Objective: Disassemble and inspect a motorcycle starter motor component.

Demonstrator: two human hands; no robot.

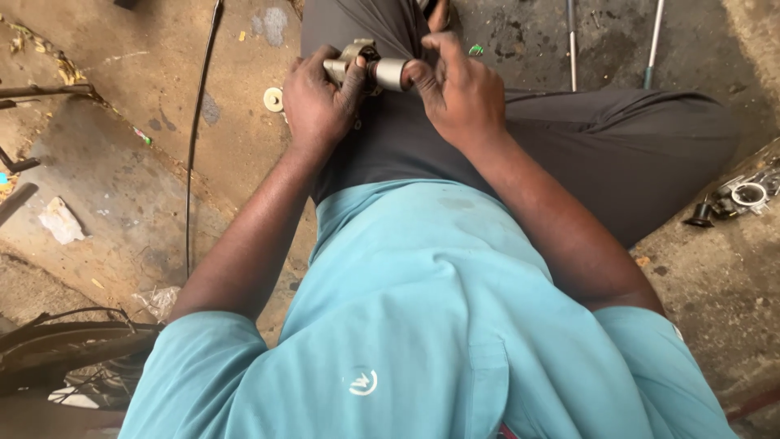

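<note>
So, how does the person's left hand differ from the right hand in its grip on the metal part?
The left hand wraps around the darker end of the metal part, fingers curled closed. The right hand only pinches the shiny cylindrical end with thumb and fingertips, from the other side. Both hold the same part above the lap.

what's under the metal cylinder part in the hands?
Under the metal cylinder part, held by the left hand and right hand, lie the dark grey trousers. Fingers cover its underside.
</note>
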